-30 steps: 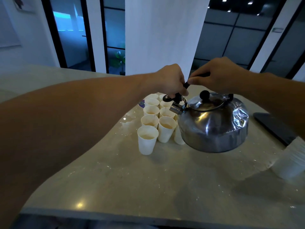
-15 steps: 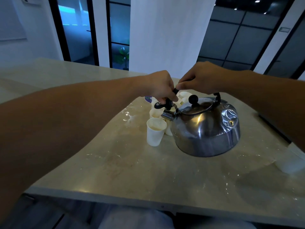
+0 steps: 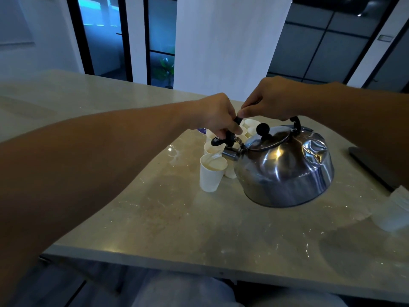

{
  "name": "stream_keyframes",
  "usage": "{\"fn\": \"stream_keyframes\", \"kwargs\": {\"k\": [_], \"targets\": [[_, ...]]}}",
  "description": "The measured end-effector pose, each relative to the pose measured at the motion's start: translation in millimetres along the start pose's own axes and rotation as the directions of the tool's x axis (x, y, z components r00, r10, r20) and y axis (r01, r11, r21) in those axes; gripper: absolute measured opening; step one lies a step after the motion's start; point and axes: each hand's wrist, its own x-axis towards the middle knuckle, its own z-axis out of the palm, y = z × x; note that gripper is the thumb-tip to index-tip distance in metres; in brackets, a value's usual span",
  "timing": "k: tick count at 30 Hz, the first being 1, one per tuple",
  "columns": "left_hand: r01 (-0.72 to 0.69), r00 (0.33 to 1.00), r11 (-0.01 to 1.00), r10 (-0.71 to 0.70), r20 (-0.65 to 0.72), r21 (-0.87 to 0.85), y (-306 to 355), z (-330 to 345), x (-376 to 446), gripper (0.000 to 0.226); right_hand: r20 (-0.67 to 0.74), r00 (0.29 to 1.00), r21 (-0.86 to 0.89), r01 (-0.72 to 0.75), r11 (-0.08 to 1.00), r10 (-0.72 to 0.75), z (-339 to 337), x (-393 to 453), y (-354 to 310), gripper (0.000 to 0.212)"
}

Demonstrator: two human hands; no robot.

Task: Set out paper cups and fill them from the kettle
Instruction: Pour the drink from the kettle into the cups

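Observation:
A dented steel kettle [image 3: 285,171] hangs tilted over the table, spout toward the left. My right hand [image 3: 274,100] grips its black handle from above. My left hand [image 3: 218,115] pinches the black spout-cap lever [image 3: 223,139], holding the cap up. A thin stream runs from the spout into the nearest white paper cup [image 3: 211,175], which holds liquid. Behind it stand several more paper cups [image 3: 250,126] in rows, partly hidden by the kettle and my hands.
The beige marble table [image 3: 177,222] has wet spots near the cups. A stack of white cups [image 3: 396,210] lies at the right edge. A dark flat device [image 3: 371,167] lies beyond it. A white pillar rises behind the table.
The kettle has tipped further toward the front cup and water now runs into it. Both hands keep their hold. The view has pulled back and down.

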Motion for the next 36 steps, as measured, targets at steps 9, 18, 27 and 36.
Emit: {"fn": "stream_keyframes", "kwargs": {"k": [9,18,27,36], "targets": [[-0.02,1.0,1.0,0.02,0.019,0.019,8.2,4.1,2.1,0.024,0.018,1.0,-0.014,-0.019,1.0,0.02,-4.2,-5.4,4.9,0.022],[-0.065,0.998,0.995,0.066,0.0,0.072,26.1,-2.7,5.2,0.025,-0.009,0.995,0.108,-0.101,0.989,0.103,-12.1,-16.9,16.1,0.024],[-0.174,0.979,0.964,0.192,-0.074,0.202,97.5,-4.1,28.5,0.021,-0.127,0.955,0.272,-0.226,0.936,0.267,-45.3,-43.8,57.9,0.048],[-0.315,0.929,0.88,0.363,-0.076,0.355,157.2,52.6,79.8,0.022,-0.302,0.877,0.134,-0.349,0.928,0.373,-48.8,-88.3,129.8,0.058]]}}
